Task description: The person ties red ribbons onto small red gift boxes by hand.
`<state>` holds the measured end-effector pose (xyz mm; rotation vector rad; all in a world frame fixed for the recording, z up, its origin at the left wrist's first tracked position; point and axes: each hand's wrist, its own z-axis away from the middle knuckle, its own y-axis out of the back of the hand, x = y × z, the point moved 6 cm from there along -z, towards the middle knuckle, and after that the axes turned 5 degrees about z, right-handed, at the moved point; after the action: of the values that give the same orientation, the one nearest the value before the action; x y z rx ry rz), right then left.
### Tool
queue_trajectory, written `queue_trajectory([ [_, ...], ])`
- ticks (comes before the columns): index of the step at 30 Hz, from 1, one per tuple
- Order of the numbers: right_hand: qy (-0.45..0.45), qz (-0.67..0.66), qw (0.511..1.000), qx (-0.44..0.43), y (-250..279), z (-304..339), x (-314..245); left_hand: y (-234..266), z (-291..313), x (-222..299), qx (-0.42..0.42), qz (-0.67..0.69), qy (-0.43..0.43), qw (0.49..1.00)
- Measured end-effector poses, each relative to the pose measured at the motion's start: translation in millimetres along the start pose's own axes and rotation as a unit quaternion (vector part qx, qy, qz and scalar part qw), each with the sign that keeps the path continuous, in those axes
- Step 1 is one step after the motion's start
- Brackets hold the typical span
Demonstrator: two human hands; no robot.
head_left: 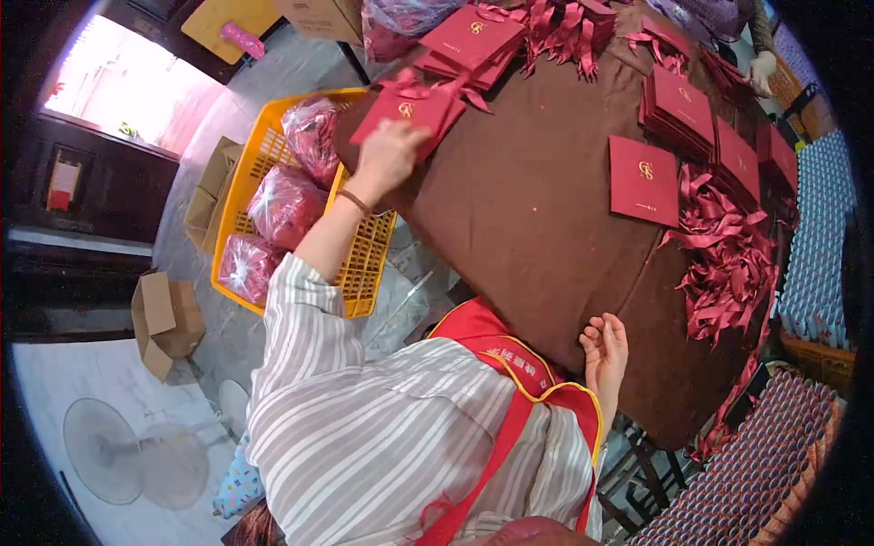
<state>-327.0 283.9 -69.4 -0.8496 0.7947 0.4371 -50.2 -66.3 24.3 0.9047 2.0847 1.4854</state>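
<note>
At the table's left corner, my left hand (pixel 390 155) rests on top of a flat dark-red gift bag (pixel 407 111) with a ribbon handle and gold print. Its fingers lie over the bag's face and do not visibly wrap round it. My right hand (pixel 605 353) hovers by the near table edge, palm up, fingers loosely bent and apart, with nothing visible in it. Further right on the brown-covered table (pixel 519 200) lie a single red bag (pixel 644 180), a stack of bags (pixel 678 114) and a heap of red ribbons (pixel 726 264).
A yellow plastic crate (pixel 369 264) with several plastic-wrapped red bundles (pixel 287 207) stands left of the table. More bags (pixel 475 38) lie at the far edge. Open cartons (pixel 166 318) and a fan (pixel 102 450) are at left. Another person's gloved hand (pixel 761 73) shows at far right.
</note>
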Motion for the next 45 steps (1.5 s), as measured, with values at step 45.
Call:
queue_trajectory([
  [45,-0.04,-0.174,0.964,-0.197,16.6,6.6,1.8,-53.5,-104.4,366.4,-0.062,0.352,-0.194,0.913],
])
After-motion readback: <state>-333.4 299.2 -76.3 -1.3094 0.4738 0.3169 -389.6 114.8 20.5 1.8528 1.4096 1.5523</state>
